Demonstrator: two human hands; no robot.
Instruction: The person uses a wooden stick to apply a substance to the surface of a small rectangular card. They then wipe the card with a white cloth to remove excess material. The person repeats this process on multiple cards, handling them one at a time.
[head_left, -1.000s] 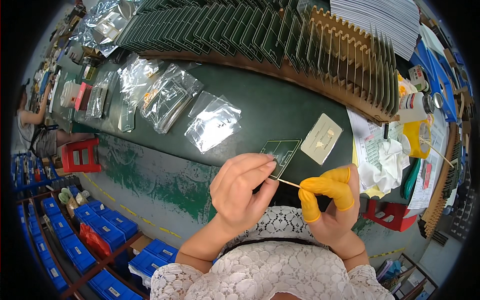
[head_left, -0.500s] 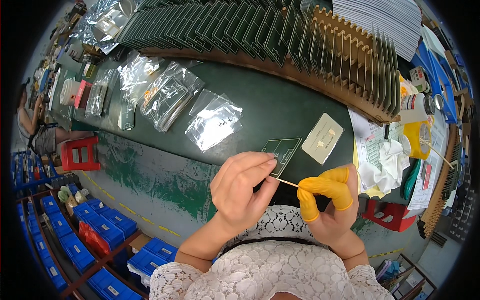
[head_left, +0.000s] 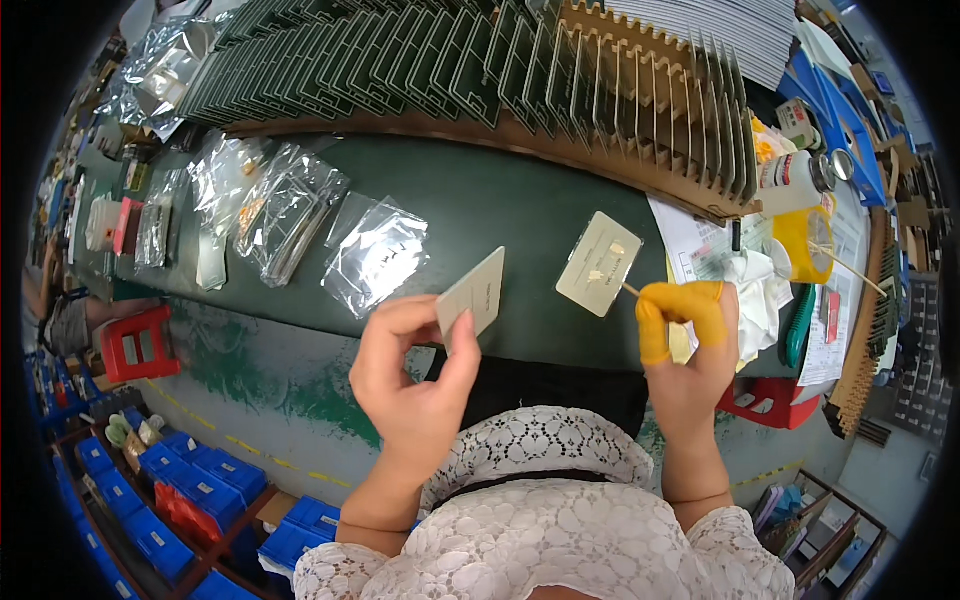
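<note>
My left hand (head_left: 410, 385) is closed, pinching a thin rectangular card (head_left: 482, 288) between thumb and fingers. The card is tilted up over the table edge, its pale grey-beige face partly turned toward me. Yellow finger cots cover the thumb and some fingers of my right hand (head_left: 690, 335), which is closed on a thin wooden stick (head_left: 629, 289). The stick's far end reaches the edge of a pale card (head_left: 577, 287) lying on the green table; whether it touches cannot be told. Small gold-coloured pieces (head_left: 610, 262) lie on that card.
A long brown slotted rack (head_left: 640, 188) holding several upright green cards crosses the back. Clear plastic bags (head_left: 375, 255) lie left. At right are a white bottle (head_left: 790, 180), a yellow tape roll (head_left: 800, 245), crumpled white tissue (head_left: 752, 295) and papers. A red stool (head_left: 138, 343) stands on the floor.
My left hand has moved left, away from the stick, and the card in it now shows its pale face. My right hand has shifted right and forward with the stick, beside the pale card.
</note>
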